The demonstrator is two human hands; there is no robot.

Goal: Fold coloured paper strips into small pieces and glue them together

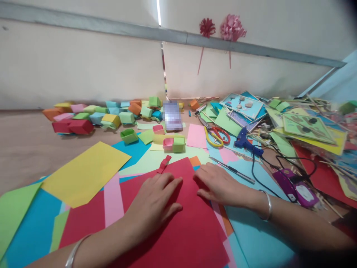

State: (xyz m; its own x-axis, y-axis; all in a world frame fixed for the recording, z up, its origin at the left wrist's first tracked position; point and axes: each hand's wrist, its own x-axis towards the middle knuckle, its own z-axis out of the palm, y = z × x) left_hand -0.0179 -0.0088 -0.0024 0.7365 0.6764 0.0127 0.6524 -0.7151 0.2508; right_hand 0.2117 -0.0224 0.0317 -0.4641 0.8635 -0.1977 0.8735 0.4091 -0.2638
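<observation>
A large red sheet of paper (pixel 189 227) lies in front of me on a pile of coloured sheets. My left hand (pixel 157 201) rests over its left part, fingers spread and thumb apart, holding nothing. At the sheet's upper right edge is my right hand (pixel 216 184), fingers slightly bent and thumb apart; nothing shows in its grasp. I cannot tell how firmly either hand presses the paper. Just beyond my left fingers lies a small folded red paper strip (pixel 164 164). A yellow sheet (pixel 87 175) lies to the left. Right of my right hand is a craft knife (pixel 234 170).
Folded paper boxes (pixel 111 121) cluster at the back left, near a blurred phone-like object (pixel 172 116). Scissors (pixel 213 136), a blue glue gun (pixel 247 143) with a black cord and a purple device (pixel 297 188) lie right. Framed crafts (pixel 242 106) are stacked behind, against a white wall (pixel 83 63).
</observation>
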